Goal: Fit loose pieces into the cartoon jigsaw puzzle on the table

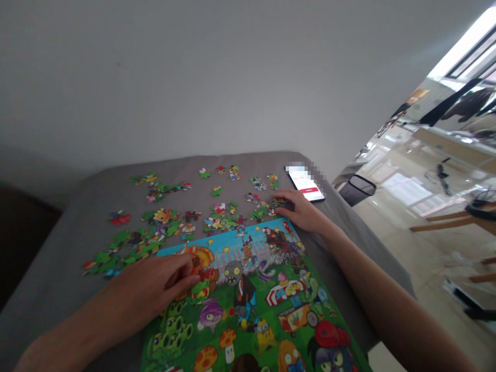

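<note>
Puzzle piece [279,202] beside phone [306,185], pinched in right hand [298,209]; thin, light, edge-held. Left hand [155,284] flat, empty.

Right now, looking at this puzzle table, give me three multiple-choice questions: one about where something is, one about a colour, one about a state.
1. Where does the phone lie?
A. at the table's far right corner, beyond the right hand
B. on the puzzle picture
C. under the left hand

2. What colour is the tablecloth?
A. red
B. grey
C. yellow

3. What is the state of the phone's screen?
A. dark
B. cracked
C. lit

Answers:
1. A, it sits just past the right hand near the table edge.
2. B, the bare cloth around the loose puzzle pieces is grey.
3. C, the screen glows white with a red band. Meanwhile the left hand rests flat on the puzzle picture.
</note>
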The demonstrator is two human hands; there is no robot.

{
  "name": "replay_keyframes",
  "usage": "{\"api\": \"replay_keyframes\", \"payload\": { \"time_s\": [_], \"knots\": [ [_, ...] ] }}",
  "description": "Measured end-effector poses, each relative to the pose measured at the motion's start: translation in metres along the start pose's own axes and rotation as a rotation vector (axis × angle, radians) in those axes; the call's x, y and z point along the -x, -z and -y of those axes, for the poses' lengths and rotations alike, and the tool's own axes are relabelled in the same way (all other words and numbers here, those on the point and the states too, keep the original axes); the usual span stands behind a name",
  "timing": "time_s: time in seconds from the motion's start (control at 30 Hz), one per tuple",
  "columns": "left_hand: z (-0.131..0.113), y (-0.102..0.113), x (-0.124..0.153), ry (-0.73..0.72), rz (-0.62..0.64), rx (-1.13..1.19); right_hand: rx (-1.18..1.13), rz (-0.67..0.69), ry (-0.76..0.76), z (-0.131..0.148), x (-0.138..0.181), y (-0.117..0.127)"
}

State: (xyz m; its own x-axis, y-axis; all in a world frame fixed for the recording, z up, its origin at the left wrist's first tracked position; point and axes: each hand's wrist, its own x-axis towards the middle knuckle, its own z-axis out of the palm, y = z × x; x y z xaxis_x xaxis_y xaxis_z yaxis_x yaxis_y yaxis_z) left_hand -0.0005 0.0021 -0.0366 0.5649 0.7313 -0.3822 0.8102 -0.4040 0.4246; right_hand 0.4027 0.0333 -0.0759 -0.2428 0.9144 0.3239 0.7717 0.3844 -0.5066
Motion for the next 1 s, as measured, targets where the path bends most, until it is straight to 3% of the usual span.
{"api": "replay_keyframes", "payload": {
  "time_s": [0.6,0.7,0.87,1.0],
  "knots": [
    [-0.001,0.0,-0.002,-0.075,-0.107,0.011,0.025,-0.067,-0.082,-0.006,0.001,-0.004],
    [0.0,0.003,-0.006,-0.082,-0.209,-0.004,0.021,-0.089,-0.091,-0.004,0.001,-0.008],
    [0.007,0.006,-0.015,-0.042,-0.508,0.004,0.011,-0.126,-0.103,0.001,0.002,-0.017],
    [0.011,0.006,-0.021,0.022,-0.607,-0.013,0.015,-0.155,-0.106,0.004,0.005,-0.021]
  ]
}}
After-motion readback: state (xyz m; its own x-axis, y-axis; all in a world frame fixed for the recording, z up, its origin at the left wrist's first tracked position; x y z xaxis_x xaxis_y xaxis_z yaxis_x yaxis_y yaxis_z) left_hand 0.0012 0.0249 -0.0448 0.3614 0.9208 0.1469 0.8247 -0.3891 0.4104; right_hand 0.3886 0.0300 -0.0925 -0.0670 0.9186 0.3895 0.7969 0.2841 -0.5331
